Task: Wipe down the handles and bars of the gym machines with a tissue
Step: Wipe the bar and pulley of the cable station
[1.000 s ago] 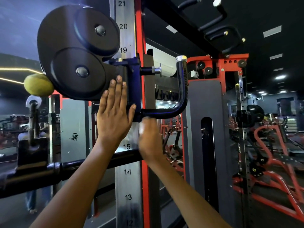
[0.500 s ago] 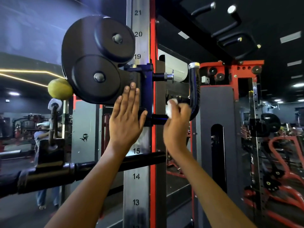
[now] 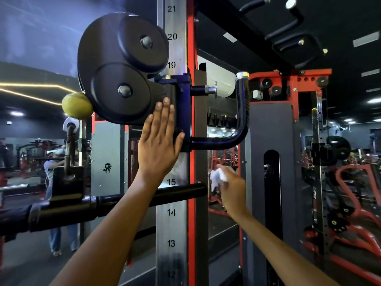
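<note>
Seen from the head camera, a person's left hand (image 3: 159, 139) lies flat, fingers straight and together, against the black pulley housing (image 3: 121, 69) and the blue carriage (image 3: 181, 108) of a cable machine. The carriage is clamped on a steel upright (image 3: 171, 213) numbered 12 to 21, edged by a red frame post (image 3: 191, 182).

The right hand (image 3: 232, 188) hangs lower and to the right, blurred, its fingers curled round a crumpled white tissue (image 3: 217, 177). The tissue is clear of the metal, below the black curved handle (image 3: 240, 120) that juts from the carriage and bends upward to a silver cap.

A thick black bar (image 3: 123, 203) runs across behind the left forearm. A yellow-green ball (image 3: 77, 106) sits at the housing's left edge.

The room is a dim gym with a black ceiling and scattered light panels (image 3: 366, 39). Red-framed machines (image 3: 350, 193) crowd the right side, black pull-up grips (image 3: 288, 23) hang overhead, and a glowing light strip (image 3: 31, 87) crosses the left wall, where a standing figure in jeans (image 3: 55, 223) appears in what may be a mirror.
</note>
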Demonstrator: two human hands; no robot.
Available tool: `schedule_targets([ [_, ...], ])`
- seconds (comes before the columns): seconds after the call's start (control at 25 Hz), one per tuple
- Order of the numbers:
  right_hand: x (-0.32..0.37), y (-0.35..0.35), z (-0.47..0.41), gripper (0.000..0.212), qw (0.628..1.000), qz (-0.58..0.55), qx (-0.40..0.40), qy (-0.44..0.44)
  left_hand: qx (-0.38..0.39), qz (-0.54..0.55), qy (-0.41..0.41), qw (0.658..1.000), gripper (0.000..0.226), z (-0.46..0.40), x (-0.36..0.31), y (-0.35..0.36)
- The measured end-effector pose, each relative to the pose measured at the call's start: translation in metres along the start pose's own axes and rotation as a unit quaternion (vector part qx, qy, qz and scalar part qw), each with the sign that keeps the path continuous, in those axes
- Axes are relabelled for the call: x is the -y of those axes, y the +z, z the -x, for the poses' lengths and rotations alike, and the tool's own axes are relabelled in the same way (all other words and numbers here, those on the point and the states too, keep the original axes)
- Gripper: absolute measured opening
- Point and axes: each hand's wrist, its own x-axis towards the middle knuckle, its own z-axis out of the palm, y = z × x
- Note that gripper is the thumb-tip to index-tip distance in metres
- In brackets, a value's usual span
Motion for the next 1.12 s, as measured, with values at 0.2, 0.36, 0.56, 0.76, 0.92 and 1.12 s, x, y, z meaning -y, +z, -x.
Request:
schedule_targets([
  [0.2, 0.053, 0.017, -0.062, 0.015, 0.651, -0.583, -0.028, 0.486, -0.010, -0.012, -0.008, 1.000, 0.063, 0.002, -0.004, 0.002],
  [0.36, 0.089, 0.030, -0.056, 0.027, 0.556, -0.674, -0.055, 0.483, -0.008, -0.014, -0.003, 1.000, 0.063, 0.001, -0.002, 0.000],
  [0.56, 0.098, 0.021, -0.041, 0.027, 0.530, -0.686, -0.077, 0.492, -0.013, -0.026, -0.007, 1.000, 0.062, 0.003, -0.004, 0.003],
  [0.76, 0.099, 0.014, -0.058, 0.031, 0.543, -0.663, -0.080, 0.508, -0.004, -0.014, 0.007, 1.000, 0.061, 0.003, 0.000, -0.002],
  [0.92, 0.094, -0.023, -0.050, 0.028, 0.691, -0.504, -0.167, 0.491, 0.004, -0.006, 0.003, 1.000, 0.061, 0.002, 0.001, 0.000],
  [1.12, 0.055, -0.033, -0.055, 0.050, 0.982, 0.125, -0.134, -0.049, 0.010, 0.001, 0.004, 1.000, 0.062, 0.002, 0.000, -0.002],
])
